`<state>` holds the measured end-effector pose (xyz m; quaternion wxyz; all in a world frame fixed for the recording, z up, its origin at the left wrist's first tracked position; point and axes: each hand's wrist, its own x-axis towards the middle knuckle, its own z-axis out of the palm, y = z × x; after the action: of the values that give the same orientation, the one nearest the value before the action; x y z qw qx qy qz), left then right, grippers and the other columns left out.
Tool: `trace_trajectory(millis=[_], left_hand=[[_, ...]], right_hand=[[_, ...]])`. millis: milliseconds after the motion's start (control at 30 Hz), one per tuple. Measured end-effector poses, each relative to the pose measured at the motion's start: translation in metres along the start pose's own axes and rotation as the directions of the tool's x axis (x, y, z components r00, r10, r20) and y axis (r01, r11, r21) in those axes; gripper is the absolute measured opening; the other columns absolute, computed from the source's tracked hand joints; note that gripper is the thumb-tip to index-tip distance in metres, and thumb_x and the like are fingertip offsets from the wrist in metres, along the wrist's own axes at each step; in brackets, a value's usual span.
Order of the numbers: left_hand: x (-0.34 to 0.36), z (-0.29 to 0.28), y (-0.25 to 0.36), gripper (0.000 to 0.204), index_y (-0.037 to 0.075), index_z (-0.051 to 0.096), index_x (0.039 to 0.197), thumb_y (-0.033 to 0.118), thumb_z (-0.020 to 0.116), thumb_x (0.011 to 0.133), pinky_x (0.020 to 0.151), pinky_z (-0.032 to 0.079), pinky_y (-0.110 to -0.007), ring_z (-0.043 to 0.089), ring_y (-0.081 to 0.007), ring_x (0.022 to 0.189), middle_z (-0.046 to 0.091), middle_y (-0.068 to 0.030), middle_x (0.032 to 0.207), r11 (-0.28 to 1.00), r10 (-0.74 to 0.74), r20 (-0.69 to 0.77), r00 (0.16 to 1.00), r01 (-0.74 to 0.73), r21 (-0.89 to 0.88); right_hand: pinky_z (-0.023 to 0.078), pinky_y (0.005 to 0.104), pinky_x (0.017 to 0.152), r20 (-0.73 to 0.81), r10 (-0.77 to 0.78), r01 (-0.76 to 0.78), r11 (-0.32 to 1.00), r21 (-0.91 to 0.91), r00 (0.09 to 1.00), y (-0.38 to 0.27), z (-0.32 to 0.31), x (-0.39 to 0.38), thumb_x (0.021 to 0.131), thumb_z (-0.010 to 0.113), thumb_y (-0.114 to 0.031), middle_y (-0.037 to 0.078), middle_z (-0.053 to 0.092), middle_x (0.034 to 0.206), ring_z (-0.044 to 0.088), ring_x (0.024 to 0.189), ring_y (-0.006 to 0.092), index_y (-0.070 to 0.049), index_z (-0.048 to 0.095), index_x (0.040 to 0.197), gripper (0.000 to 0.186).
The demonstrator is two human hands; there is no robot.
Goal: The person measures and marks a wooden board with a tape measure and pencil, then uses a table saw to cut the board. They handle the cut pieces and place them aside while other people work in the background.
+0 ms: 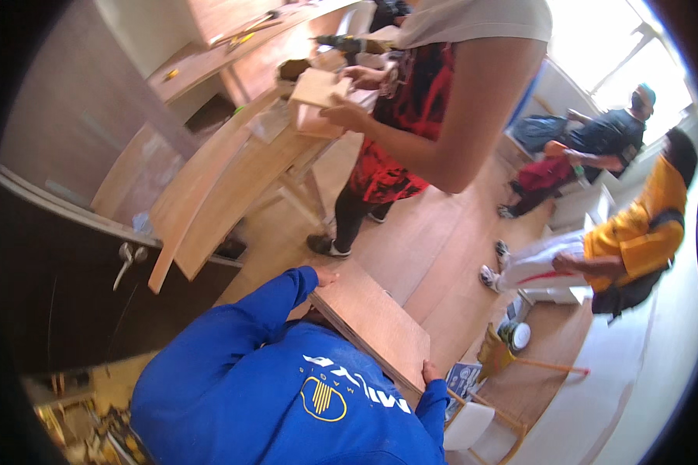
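Observation:
A stack of thin rectangular plywood panels [374, 314] lies level in front of my chest, its layered edges facing me. My left hand [326, 277] grips the stack at its far left corner. At the opposite end my right hand [429, 372] holds the right edge, fingers partly hidden by the wood. Ahead of me, a person in a white shirt and red-black patterned garment holds a small pale wooden block or box [318, 91] in both hands over a wooden workbench [233, 194].
A power drill [347, 43] is near that person. A dark door with a lever handle [124, 263] stands left. Two more people, one in a yellow top [636, 236], are at the right. A paint can [515, 335] and white chair [471, 425] are at lower right; wood scraps [93, 422] lie lower left.

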<state>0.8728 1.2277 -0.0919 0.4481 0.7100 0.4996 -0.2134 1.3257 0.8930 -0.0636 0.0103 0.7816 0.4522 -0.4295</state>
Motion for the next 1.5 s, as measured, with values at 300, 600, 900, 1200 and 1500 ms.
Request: trace_trajectory(millis=[300, 600, 900, 1200, 1500], left_hand=[[-0.224, -0.035, 0.008, 0.056, 0.004, 0.068, 0.123, 0.051, 0.047, 0.102, 0.097, 0.049, -0.044, 0.065, -0.0357, 0.11, 0.068, -0.0222, 0.119, 0.808, -0.455, -0.195, 0.869, 0.31, -0.502], [-0.477, -0.076, 0.111, 0.044, -0.002, 0.056, 0.137, 0.02, 0.064, 0.1, 0.095, 0.05, -0.032, 0.061, -0.0136, 0.109, 0.066, -0.0071, 0.124, 0.516, -0.755, -0.635, 0.164, -0.448, -0.73], [-0.411, 0.02, -0.012, 0.072, -0.001, 0.05, 0.141, 0.018, 0.067, 0.073, 0.101, 0.051, -0.049, 0.062, -0.0357, 0.117, 0.061, -0.0184, 0.132, -0.153, -0.901, -0.305, 0.307, -0.885, -0.439], [-0.345, -0.192, -0.096, 0.076, -0.001, 0.046, 0.142, 0.022, 0.061, 0.072, 0.096, 0.056, -0.047, 0.063, -0.0363, 0.115, 0.061, -0.02, 0.13, -0.345, -0.776, -0.569, 0.271, -0.938, 0.023], [-0.241, -0.429, -0.28, 0.048, 0.005, 0.057, 0.123, 0.002, 0.063, 0.075, 0.094, 0.057, -0.045, 0.065, -0.029, 0.109, 0.065, -0.0113, 0.116, -0.558, -0.679, -0.662, 0.318, -0.809, 0.184]], right_hand=[[0.05, 0.0449, 0.094, 0.309, -0.231, 0.202, 0.971, 0.126, 0.923, -0.16, -0.113, 0.144, 0.101, 0.05, -0.044, 0.028, 0.069, 0.111, 0.065, 0.106, 0.0404, 0.003, 0.063, 0.122, 0.053], [0.046, 0.04, 0.103, 0.062, -0.943, 0.909, 0.331, 0.253, 0.326, -0.436, -0.161, 0.109, 0.104, 0.052, -0.026, 0.029, 0.06, 0.131, 0.058, 0.122, 0.0389, 0.009, 0.05, 0.135, 0.047], [0.05, 0.0264, 0.077, 0.178, -0.95, 0.819, 0.312, 0.481, 0.258, -0.705, -0.159, 0.126, 0.097, 0.065, -0.015, 0.011, 0.068, 0.109, 0.063, 0.089, 0.0125, 0.002, 0.054, 0.138, 0.046], [0.056, 0.0344, 0.085, 0.181, -0.963, 0.927, 0.246, 0.282, 0.2, -1.01, -0.238, 0.167, 0.102, 0.056, -0.03, 0.016, 0.07, 0.112, 0.069, 0.095, 0.0224, -0.002, 0.059, 0.133, 0.043], [0.053, 0.034, 0.069, -0.218, -0.932, 0.714, 0.059, 0.698, 0.29, -0.975, -0.204, 0.143, 0.108, 0.043, -0.037, 0.014, 0.067, 0.093, 0.065, 0.074, 0.0217, 0.0, 0.06, 0.113, 0.041]])
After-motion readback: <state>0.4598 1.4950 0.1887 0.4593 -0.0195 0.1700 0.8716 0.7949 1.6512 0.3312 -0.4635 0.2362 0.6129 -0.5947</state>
